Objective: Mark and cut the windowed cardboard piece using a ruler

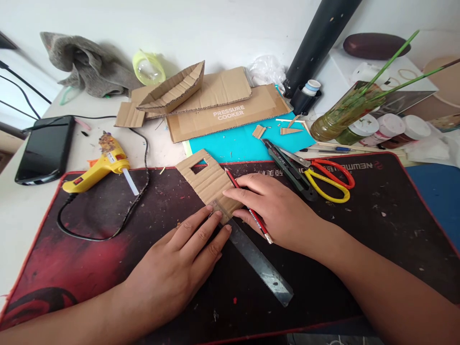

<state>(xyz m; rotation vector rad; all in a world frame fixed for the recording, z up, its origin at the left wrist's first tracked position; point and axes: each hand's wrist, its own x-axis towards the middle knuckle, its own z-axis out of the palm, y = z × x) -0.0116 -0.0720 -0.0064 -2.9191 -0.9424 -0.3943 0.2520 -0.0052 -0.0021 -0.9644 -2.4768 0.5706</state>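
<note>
A small cardboard piece [204,178] with a square hole cut in it lies on the dark red-edged mat [89,239]. A metal ruler [260,263] lies slantwise with its upper end on the cardboard's lower corner. My left hand [179,263] lies flat, fingers stretched out, its fingertips pressing the ruler's upper end. My right hand [273,206] rests on the cardboard's right edge, and a red pencil [247,206] passes through its fingers, its top end toward the mat's far edge.
A yellow glue gun [98,170] with a black cord lies at the mat's left. Red-and-yellow scissors [328,179] and a utility knife [289,167] lie to the right. Cardboard sheets [223,108], a cardboard boat shape [172,91], paint jars [377,127], a phone [45,148] and a grey cloth [84,64] crowd the back.
</note>
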